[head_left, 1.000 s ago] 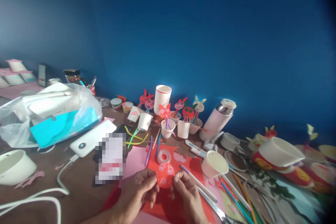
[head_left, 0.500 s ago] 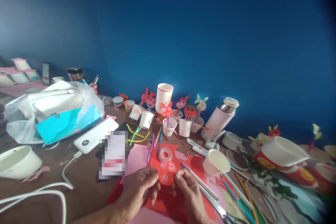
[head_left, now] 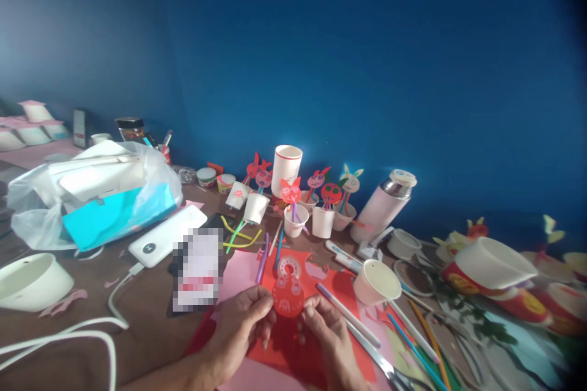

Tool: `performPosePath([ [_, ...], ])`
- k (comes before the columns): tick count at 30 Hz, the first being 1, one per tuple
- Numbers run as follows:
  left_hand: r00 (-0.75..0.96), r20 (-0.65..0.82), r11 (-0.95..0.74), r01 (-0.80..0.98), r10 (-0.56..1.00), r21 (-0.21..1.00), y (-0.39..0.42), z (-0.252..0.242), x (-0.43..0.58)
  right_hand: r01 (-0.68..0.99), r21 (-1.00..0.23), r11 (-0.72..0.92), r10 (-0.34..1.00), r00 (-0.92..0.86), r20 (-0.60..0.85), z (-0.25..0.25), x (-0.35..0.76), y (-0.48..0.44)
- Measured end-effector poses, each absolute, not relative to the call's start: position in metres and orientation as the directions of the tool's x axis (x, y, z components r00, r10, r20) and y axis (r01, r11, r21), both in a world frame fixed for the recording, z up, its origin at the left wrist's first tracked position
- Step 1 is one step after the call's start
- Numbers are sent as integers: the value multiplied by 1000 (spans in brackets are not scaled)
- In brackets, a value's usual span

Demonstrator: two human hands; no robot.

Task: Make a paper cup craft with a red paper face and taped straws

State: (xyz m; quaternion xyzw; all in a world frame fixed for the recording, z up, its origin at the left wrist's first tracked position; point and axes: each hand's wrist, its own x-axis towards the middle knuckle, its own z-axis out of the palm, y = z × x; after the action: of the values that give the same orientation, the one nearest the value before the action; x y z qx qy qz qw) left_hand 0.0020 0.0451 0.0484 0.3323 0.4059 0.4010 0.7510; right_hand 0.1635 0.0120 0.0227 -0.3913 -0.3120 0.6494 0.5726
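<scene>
Okay, deep blue painted wall (head_left: 348, 61) fills the back, with a crowded brown wooden counter (head_left: 142, 324) below it. On the left side sits a clear plastic bag of white and teal boxes (head_left: 92, 195). A flat red paper sheet (head_left: 280, 348) lies at the near edge under both hands, with round holes cut out of it. A pink steel-capped flask (head_left: 378, 211) leans behind. Near the wall stands a row of small white paper cups with paper animal faces on straws (head_left: 316, 208), which look finished. Left hand (head_left: 241, 324) and right hand (head_left: 328, 333) each have the grip pinched tight on an edge of the round red paper disc with white drawn face (head_left: 288, 295), held just above the sheet and facing the camera. Judging by this, the disc is cut and drawn. It has no straw and no cup, so that part looks left to do.
</scene>
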Motion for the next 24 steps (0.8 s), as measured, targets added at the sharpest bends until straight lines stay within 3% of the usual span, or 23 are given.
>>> performPosePath([
  [24, 395, -327, 456, -293, 858, 841, 44, 41, -1, -438, -881, -179, 983, -43, -178, 20, 160, 12],
])
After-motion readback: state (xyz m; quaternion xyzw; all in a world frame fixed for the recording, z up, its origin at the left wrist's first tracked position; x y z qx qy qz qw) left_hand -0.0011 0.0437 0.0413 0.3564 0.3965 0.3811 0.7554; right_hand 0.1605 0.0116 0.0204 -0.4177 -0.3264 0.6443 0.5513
